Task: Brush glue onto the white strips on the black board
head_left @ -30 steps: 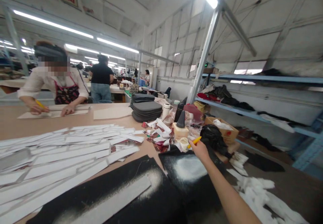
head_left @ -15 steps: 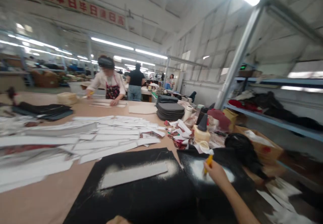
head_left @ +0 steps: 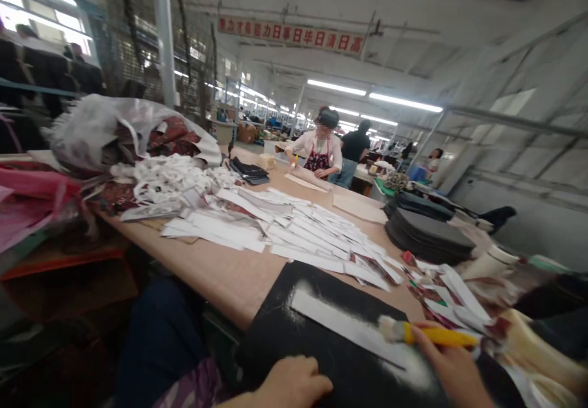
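My right hand (head_left: 452, 365) grips the yellow handle of a brush (head_left: 432, 334). The brush's pale bristles are at the right part of a white strip (head_left: 342, 325), which lies on a black sheet (head_left: 316, 359). Whitish smears surround the strip. My left hand (head_left: 294, 383) is low in the view, over the near part of the black sheet. Its fingers are curled in together, and I see nothing in them.
Many white strips (head_left: 316, 230) cover the table (head_left: 257, 279) beyond the sheet. Dark stacked pieces (head_left: 427, 236) and scraps stand at right. A large bundle (head_left: 138, 132) and white trimmings lie left. Across the table a co-worker (head_left: 321, 144) handles a pale piece.
The view has swung left. My right hand has brought the brush from the right-hand black area to the white strip. More of my left hand shows now.
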`<action>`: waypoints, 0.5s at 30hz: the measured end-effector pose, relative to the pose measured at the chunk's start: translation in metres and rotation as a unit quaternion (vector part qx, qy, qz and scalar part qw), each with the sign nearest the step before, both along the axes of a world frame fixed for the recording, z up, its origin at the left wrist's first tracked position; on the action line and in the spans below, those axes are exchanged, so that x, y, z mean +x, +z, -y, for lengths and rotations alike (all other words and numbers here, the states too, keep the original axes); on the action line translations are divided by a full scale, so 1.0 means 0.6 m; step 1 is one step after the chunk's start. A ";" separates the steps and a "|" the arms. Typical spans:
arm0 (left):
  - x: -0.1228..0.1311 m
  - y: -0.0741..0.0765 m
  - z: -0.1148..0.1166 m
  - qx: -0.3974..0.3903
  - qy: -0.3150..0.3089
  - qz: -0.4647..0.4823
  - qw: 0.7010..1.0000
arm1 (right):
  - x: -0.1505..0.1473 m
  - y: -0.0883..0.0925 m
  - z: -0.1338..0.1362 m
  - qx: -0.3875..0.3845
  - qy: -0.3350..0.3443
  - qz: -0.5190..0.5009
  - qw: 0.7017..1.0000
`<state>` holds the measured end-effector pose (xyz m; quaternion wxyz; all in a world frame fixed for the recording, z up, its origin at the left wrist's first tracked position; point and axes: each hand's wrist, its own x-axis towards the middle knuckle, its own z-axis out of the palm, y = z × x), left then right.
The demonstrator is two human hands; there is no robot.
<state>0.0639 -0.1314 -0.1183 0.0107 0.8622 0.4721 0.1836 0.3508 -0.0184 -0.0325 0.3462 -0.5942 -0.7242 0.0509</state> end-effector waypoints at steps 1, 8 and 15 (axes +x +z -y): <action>-0.010 0.006 -0.013 0.012 0.022 0.024 0.999 | -0.050 -0.008 -0.014 -0.017 0.036 0.005 0.999; -0.050 -0.027 -0.095 0.141 0.105 0.073 0.982 | -0.329 -0.027 -0.056 -0.100 0.251 -0.003 0.963; -0.048 -0.036 -0.103 0.126 0.116 0.068 0.983 | -0.235 -0.024 -0.092 -0.153 0.211 0.146 0.954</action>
